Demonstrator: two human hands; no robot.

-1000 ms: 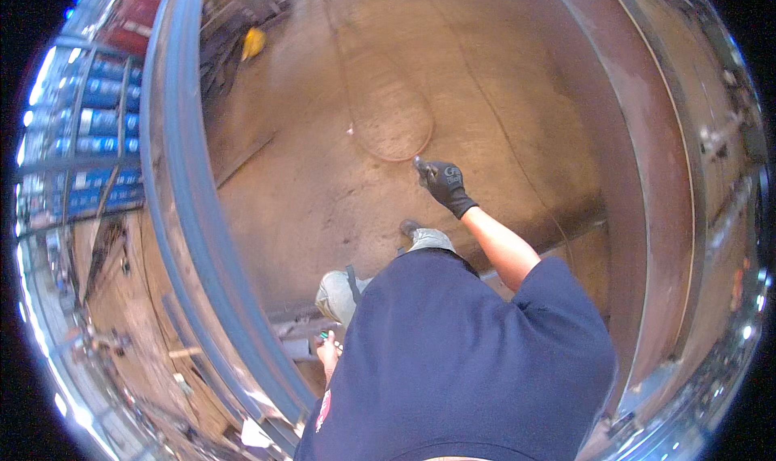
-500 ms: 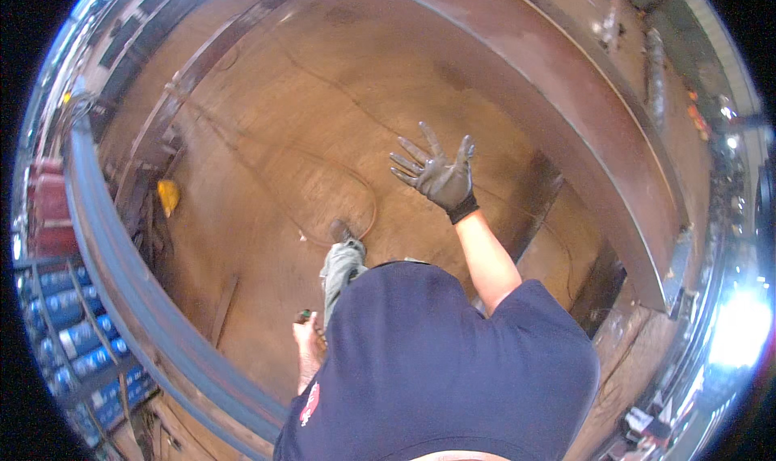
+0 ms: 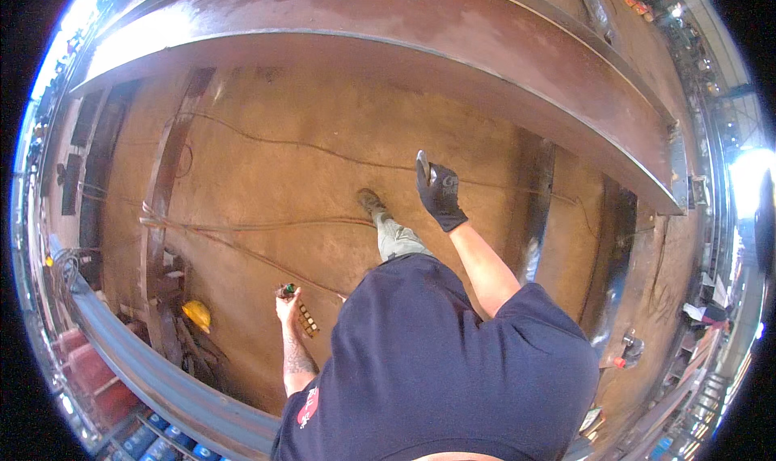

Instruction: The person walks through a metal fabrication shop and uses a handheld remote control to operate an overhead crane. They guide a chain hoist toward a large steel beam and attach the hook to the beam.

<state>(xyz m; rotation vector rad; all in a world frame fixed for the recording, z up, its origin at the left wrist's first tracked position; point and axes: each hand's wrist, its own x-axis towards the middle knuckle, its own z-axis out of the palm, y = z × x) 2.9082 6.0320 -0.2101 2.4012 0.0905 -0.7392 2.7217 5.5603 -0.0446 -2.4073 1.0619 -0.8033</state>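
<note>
My bare left hand is low on the left, closed around a small dark object with a green part showing above the fingers. Beside the palm hangs a brown strip with pale round pieces; whether it is joined to the dark object, I cannot tell. My right hand, in a black and grey work glove, is held out in front with its back showing. One grey-tipped digit stretches up and apart; the other fingers are mostly hidden. Nothing shows in that hand.
A large reddish-brown steel beam spans the far side. Hoses or cables cross the brown floor. A blue-grey beam runs along the near left, past a yellow object. More steel members lie at right.
My view and body have turned, so the large beam now lies across the front. My right hand has gone from spread fingers to back showing. The strip by my left hand has come into view.
</note>
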